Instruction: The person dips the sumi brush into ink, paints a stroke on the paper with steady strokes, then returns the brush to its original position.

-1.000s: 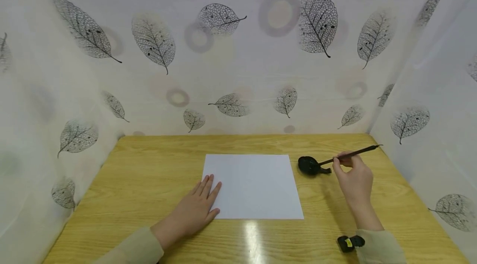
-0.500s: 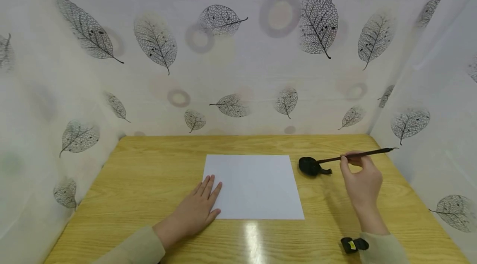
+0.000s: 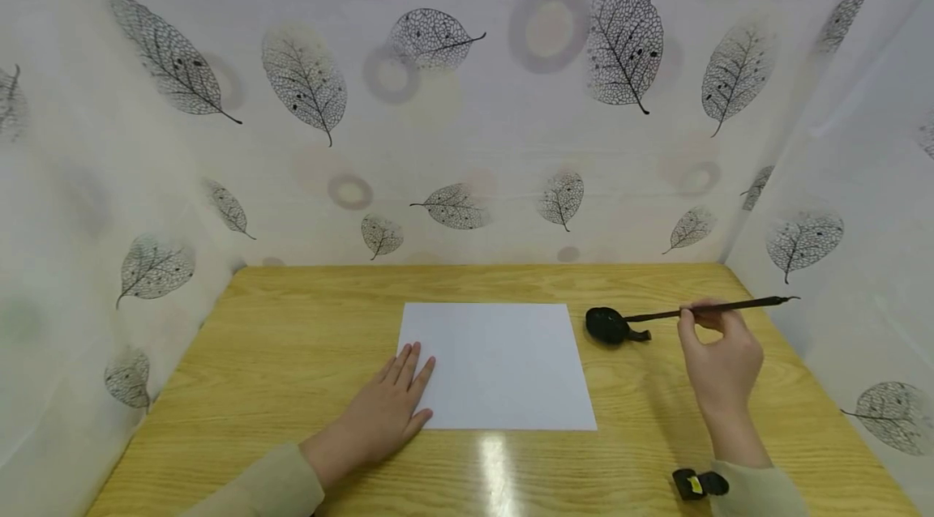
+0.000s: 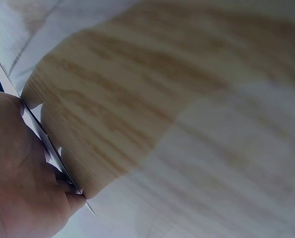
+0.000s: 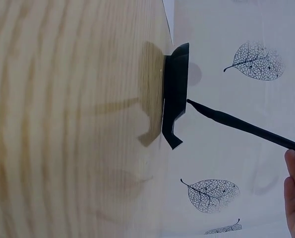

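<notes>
My left hand (image 3: 387,412) lies flat, fingers spread, on the left edge of a white sheet of paper (image 3: 503,367). In the left wrist view the same hand (image 4: 23,168) rests along the paper's edge. With thumb and fingers my right hand (image 3: 722,363) pinches a dark ink brush (image 3: 755,304), held at a low slant. Its bristle end points left at a black inkstone (image 3: 606,326) standing right of the sheet. In the right wrist view the brush (image 5: 246,127) meets the rim of the inkstone (image 5: 177,79) at its tip.
The wooden table (image 3: 292,314) ends at a back wall covered in leaf-print cloth (image 3: 467,136), with the same cloth on both sides. A black strap piece with a yellow mark (image 3: 696,484) sits by the right sleeve (image 3: 759,491).
My right hand has shifted right and slightly nearer, carrying the brush with it. The brush lies flatter, its bristle end still at the inkstone. The left hand and paper stay put.
</notes>
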Demonstrator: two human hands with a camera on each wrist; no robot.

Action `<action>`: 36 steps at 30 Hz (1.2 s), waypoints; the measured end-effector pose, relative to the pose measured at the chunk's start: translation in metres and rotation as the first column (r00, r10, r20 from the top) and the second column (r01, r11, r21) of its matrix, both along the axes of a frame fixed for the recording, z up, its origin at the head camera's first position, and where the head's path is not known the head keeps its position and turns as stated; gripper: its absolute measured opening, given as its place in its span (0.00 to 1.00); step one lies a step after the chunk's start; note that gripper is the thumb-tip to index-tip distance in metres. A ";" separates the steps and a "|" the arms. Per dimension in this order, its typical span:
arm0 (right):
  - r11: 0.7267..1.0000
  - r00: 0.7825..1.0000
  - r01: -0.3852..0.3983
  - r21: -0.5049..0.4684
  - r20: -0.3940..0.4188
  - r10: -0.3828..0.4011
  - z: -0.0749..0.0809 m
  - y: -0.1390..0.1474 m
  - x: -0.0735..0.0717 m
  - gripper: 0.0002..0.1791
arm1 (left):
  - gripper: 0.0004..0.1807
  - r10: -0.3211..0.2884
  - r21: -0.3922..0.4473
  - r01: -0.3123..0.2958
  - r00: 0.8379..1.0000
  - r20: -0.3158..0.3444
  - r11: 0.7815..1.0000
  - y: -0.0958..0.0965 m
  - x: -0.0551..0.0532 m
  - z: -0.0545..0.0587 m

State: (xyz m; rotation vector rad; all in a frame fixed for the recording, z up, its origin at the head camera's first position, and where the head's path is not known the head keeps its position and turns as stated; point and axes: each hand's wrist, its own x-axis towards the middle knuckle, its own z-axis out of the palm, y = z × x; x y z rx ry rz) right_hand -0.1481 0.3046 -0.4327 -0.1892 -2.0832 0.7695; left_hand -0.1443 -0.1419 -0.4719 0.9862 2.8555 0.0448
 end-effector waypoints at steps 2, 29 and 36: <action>1.000 1.000 0.009 0.008 0.007 -0.009 -0.001 0.001 0.001 0.06 | 0.39 0.000 0.001 0.000 1.000 0.001 1.000 0.000 0.000 0.000; 0.997 0.999 0.042 0.065 0.025 -0.044 0.003 0.008 0.011 0.06 | 0.39 -0.005 -0.014 0.005 1.000 -0.014 1.000 0.001 -0.001 -0.002; 1.000 1.000 0.008 0.005 0.012 -0.008 0.007 0.006 0.012 0.07 | 0.39 0.000 -0.009 0.000 1.000 -0.002 1.000 0.000 -0.001 -0.002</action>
